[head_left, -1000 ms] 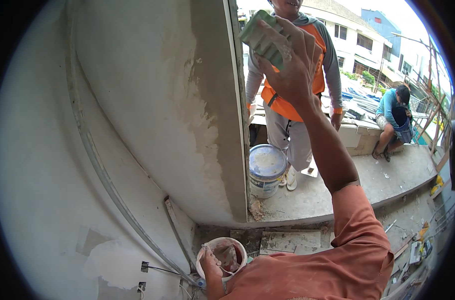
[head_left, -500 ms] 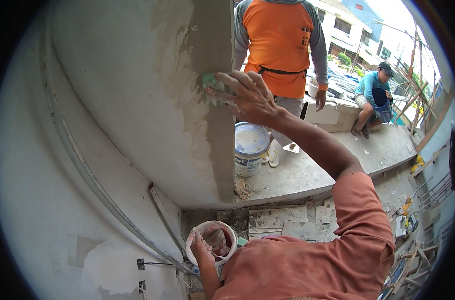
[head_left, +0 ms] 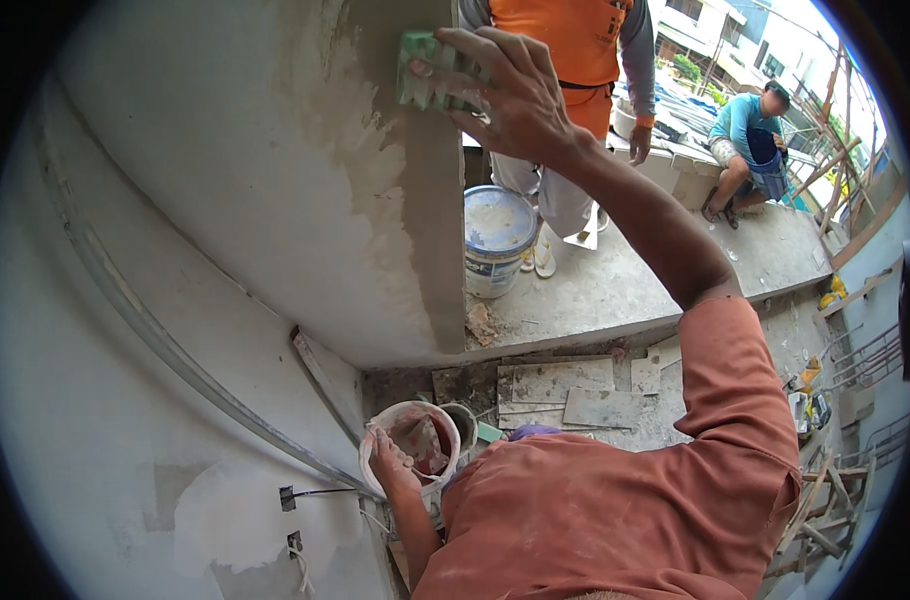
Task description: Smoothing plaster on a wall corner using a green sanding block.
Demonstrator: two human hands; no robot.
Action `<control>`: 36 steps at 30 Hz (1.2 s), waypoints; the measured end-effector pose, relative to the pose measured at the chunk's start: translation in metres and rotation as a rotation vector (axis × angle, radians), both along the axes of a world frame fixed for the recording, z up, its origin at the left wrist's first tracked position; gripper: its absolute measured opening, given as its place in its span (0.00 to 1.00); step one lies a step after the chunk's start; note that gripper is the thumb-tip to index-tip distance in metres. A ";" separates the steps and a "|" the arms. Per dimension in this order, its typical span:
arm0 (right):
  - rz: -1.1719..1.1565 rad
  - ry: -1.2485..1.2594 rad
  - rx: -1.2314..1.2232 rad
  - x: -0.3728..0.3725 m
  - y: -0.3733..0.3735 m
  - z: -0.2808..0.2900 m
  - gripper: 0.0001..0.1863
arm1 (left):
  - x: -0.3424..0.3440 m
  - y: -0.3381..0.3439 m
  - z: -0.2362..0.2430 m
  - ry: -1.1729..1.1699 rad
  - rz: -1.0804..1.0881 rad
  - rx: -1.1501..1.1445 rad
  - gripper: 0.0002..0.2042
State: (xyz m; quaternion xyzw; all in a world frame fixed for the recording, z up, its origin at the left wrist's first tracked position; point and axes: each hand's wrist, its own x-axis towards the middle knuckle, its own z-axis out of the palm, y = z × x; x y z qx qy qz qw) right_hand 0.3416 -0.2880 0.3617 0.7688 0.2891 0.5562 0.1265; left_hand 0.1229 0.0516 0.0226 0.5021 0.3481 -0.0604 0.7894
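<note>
My right hand (head_left: 520, 95) is raised at the top, its fingers closed on a pale green sponge (head_left: 416, 70). That sponge is against the wall near its right edge, over a strip of damp grey plaster (head_left: 437, 235). Low down, my left hand (head_left: 392, 462) grips the rim of a white bucket (head_left: 370, 470). Inside the bucket lies a flat, pale-smeared tool (head_left: 420, 440), its handle hidden.
A lidded pail (head_left: 495, 245) stands just past the wall's edge, beside a person in orange (head_left: 555, 40). Farther right sits another person in blue (head_left: 740, 130). Flat boards (head_left: 565, 385) lie on the floor; a pipe (head_left: 175, 365) curves along the left wall.
My right hand and the sponge have moved up along the wall's edge. The view has shifted so the surroundings sit lower or higher in it; my left hand still holds the bucket.
</note>
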 end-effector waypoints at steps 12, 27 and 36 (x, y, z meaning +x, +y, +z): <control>0.037 0.006 0.230 -0.005 0.021 -0.076 0.37 | -0.011 0.005 -0.002 0.001 0.051 -0.066 0.11; 0.925 0.199 1.106 -0.018 0.023 -0.017 0.32 | -0.007 -0.004 -0.001 0.018 0.029 -0.027 0.12; 0.940 0.488 1.200 0.035 0.019 -0.007 0.28 | -0.007 -0.009 0.002 -0.006 0.053 -0.006 0.11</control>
